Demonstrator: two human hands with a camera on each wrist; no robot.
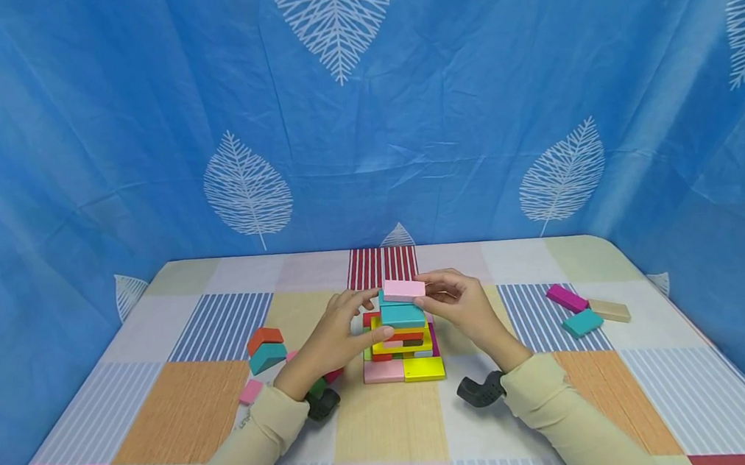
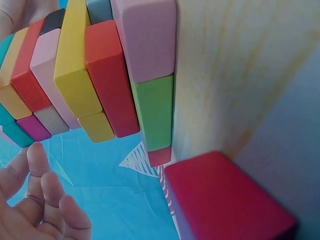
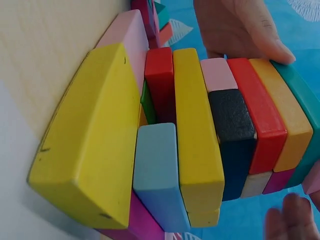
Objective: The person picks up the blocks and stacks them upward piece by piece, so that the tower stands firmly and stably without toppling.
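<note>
At the centre of the head view, a stack of coloured wooden blocks is standing several layers high on a patchwork-patterned tablecloth, so much of the building looks done. Both hands are working at its top: the right hand is pinching a flat pale pink rectangular block on the uppermost teal layer, while the left hand is touching the stack's left side with relaxed, fairly straight fingers. Loose blocks are still waiting: an orange and a teal one at centre left, a small pink one below them, and a magenta, teal and tan group at centre right. Nothing is lying between the hands and the stack.
</note>
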